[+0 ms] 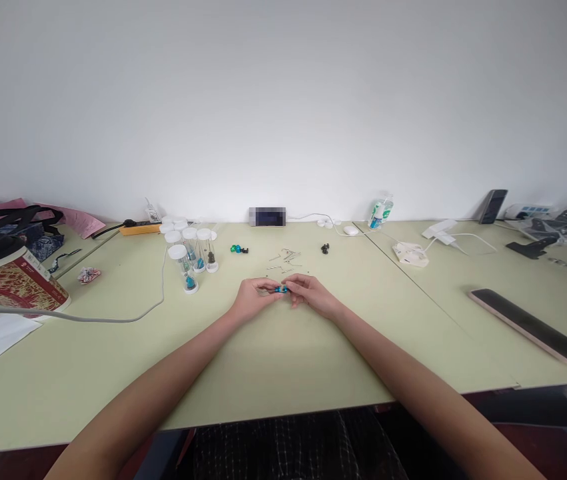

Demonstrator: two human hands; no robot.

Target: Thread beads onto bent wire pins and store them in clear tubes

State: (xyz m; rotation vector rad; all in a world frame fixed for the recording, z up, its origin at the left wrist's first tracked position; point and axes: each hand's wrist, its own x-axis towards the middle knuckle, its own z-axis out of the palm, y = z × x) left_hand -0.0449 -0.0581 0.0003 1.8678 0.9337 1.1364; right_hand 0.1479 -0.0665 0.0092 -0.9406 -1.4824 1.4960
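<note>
A: Where is the small blue part (pixel 281 289)?

B: Over the table (pixel 273 373), grasped between the fingertips of the left hand (pixel 254 299) and the right hand (pixel 312 293).

A: And around it?

B: Thin metal pins (pixel 290 257) lie just beyond; farther out, a coloured cluster (pixel 238 249) to the left, black pieces (pixel 325 249) to the right. Capped tubes (pixel 192 250) stand leftmost of these.

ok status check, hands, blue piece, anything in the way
Left hand and right hand both gripping blue piece. Piece partly hidden by the grip. Thin metal bits just beyond, not blocking.
</note>
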